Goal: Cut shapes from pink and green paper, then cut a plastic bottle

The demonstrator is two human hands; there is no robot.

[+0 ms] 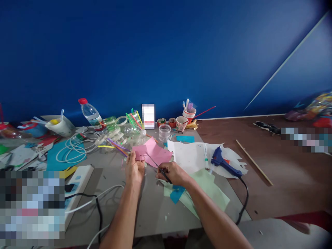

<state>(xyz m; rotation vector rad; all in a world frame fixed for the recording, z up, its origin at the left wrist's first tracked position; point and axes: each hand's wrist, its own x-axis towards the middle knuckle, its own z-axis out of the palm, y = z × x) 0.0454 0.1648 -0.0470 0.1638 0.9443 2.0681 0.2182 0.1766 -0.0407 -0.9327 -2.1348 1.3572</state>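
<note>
My left hand [135, 166] pinches a small piece of pink paper [139, 152] near the middle of the table. In my right hand [174, 173] is a pair of scissors [155, 162], its blades pointing up and left toward that piece. Behind the scissors lies a larger pink sheet [158, 154]. Beneath and beside my right hand are pale green paper [207, 188] and a blue paper scrap [177, 194]. A white sheet [188, 155] is spread farther back, partly under a blue glue gun [225, 162].
A white power strip [79, 183] with cables lies at the left. Several plastic bottles and cut bottle parts [116, 135] stand behind my left hand, near a tilted red-capped bottle [90, 114]. Paper cups [182, 122] line the blue wall. A wooden stick [254, 162] lies at the right.
</note>
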